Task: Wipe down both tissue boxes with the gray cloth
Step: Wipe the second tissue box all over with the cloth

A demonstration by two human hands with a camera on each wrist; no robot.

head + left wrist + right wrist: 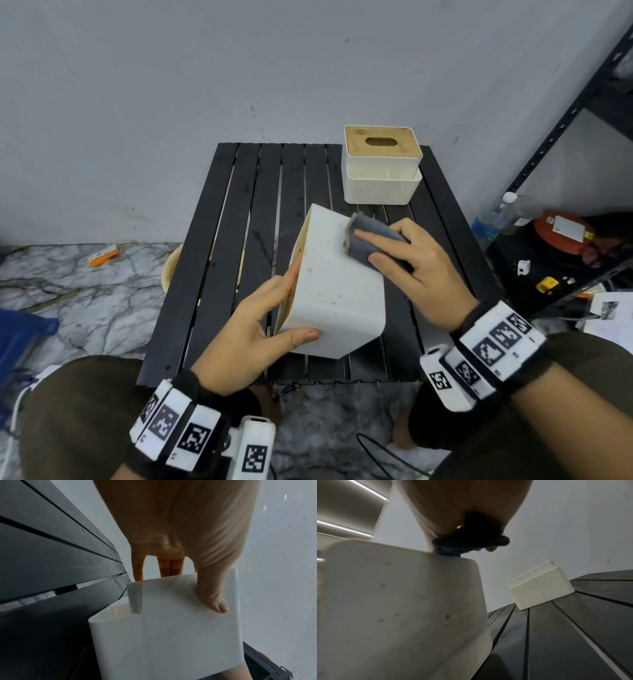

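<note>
Right hand: firstly, we see the right hand (pixel 416 270) at centre right of the head view, fingers laid over the gray cloth (pixel 371 241) and clasping it against the box.
Gray cloth: folded into a pad, pressed on the upper right corner of the tilted tissue box (pixel 334 287); in the right wrist view the cloth (pixel 471 545) sits at the box's top edge under the palm.
Left hand: the left hand (pixel 255 329) grasps the same box at lower centre, thumb across its near face, fingers along its left side.
Tilted tissue box: white, lifted at a slant over the black slatted table (pixel 222 240), its broad face speckled with brownish spots.
Second tissue box: the second tissue box (pixel 382 164) stands upright at the table's far right corner, well apart from both hands, with a wooden slotted lid.
Around: a black metal shelf (pixel 565 120) fills the right edge, with a plastic bottle (pixel 496 216) and a red container (pixel 561 233) on it; an orange packet (pixel 102 255) lies on the marble floor at left.
In the way: we cannot see the box's right side in the head view, since the right hand and cloth cover it.
Left wrist view only: we see the thumb (pixel 212 595) flat on the box (pixel 171 635) and its open end with an inner partition.
Right wrist view only: the spots show close up on the box (pixel 399 608), and the second box (pixel 541 586) shows its plain side.
</note>
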